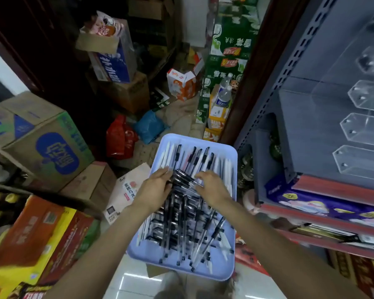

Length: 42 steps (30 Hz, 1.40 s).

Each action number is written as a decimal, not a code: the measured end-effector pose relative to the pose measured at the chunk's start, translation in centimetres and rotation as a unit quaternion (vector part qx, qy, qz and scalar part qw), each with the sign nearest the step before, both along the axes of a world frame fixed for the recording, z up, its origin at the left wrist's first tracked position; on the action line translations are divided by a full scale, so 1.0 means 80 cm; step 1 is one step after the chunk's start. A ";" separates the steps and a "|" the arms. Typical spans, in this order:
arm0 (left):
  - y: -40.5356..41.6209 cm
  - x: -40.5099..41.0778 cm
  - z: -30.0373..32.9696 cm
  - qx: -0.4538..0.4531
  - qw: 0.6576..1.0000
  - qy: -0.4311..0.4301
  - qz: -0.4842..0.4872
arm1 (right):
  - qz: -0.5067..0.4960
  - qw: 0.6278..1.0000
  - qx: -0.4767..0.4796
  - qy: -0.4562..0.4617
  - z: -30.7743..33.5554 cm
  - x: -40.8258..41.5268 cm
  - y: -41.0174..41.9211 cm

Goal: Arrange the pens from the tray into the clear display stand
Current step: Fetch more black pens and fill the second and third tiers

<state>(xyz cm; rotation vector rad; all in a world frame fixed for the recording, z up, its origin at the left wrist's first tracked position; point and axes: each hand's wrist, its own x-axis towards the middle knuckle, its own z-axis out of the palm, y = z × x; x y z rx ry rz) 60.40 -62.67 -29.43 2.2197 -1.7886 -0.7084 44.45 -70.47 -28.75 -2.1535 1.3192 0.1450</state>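
Pens [183, 214], mostly black-capped clear ones with some white ones, lie heaped in a pale blue tray [214, 271] at the lower centre of the frame; both hands reach into the heap from below. The left hand [154, 188] has its fingers loosely curved around a small bundle of black pens near the tray's middle; the right hand [212, 187] hovers just beside it with fingers curled down onto the same bundle, though how firm either hold is cannot be told. The clear display stand [364, 130], with its stepped empty pockets, stands on the grey shelf [311, 117] at the right of the frame, well apart from the tray. The step appears to be gathering pens; next, probably, lifting a bundle across to a pocket, keeping it aligned.
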 end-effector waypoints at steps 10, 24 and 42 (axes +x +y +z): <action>0.006 0.012 -0.031 -0.040 0.998 0.038 0.003 | -0.004 0.998 0.016 0.053 -0.005 0.023 -0.013; -0.062 -0.049 0.072 -0.069 0.926 0.370 0.008 | -0.235 0.867 0.119 -0.423 0.095 -0.027 -0.037; -0.210 -0.342 0.226 -0.325 0.923 0.180 -0.099 | -0.214 0.793 -0.125 -0.556 0.269 -0.370 -0.132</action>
